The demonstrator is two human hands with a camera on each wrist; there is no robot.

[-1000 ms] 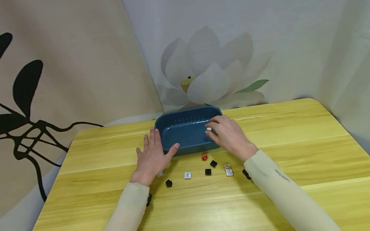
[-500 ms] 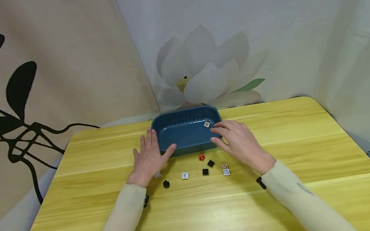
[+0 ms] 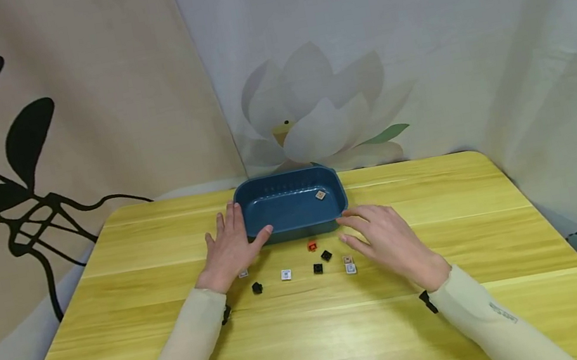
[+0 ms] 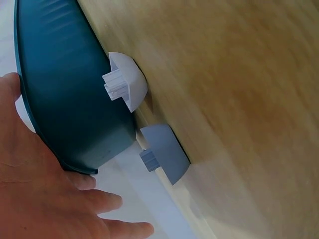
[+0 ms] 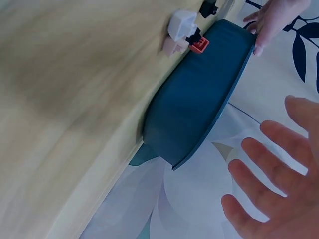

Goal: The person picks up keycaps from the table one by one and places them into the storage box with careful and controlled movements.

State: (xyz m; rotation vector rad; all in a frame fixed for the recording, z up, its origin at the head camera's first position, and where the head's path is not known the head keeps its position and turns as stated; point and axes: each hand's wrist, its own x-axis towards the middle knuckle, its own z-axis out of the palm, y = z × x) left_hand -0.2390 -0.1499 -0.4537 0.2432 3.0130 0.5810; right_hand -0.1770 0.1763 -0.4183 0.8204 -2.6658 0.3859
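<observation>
My left hand (image 3: 228, 248) rests spread against the left end of a dark blue rectangular tray (image 3: 282, 212), thumb at its front rim. One pale keycap (image 3: 321, 195) lies inside, toward the right. My right hand (image 3: 386, 240) hovers near the tray's front right corner, fingers apart and holding nothing. Between the hands lie an orange-red keycap (image 3: 312, 245), black keycaps (image 3: 318, 268), a white keycap (image 3: 286, 275), and a beige keycap (image 3: 347, 259) right against another white one. In the left wrist view, a white keycap (image 4: 132, 82) and a grey keycap (image 4: 169, 152) have their stems exposed.
The light wooden table (image 3: 317, 342) extends around the tray on all sides. Behind its far edge hangs a pale curtain (image 3: 136, 104) printed with a lotus and dark leaves. Another black keycap (image 3: 257, 288) sits near my left wrist.
My right hand has let go of the pale keycap, leaving it in the tray, and has drawn back toward the front right. The left hand stays at the tray.
</observation>
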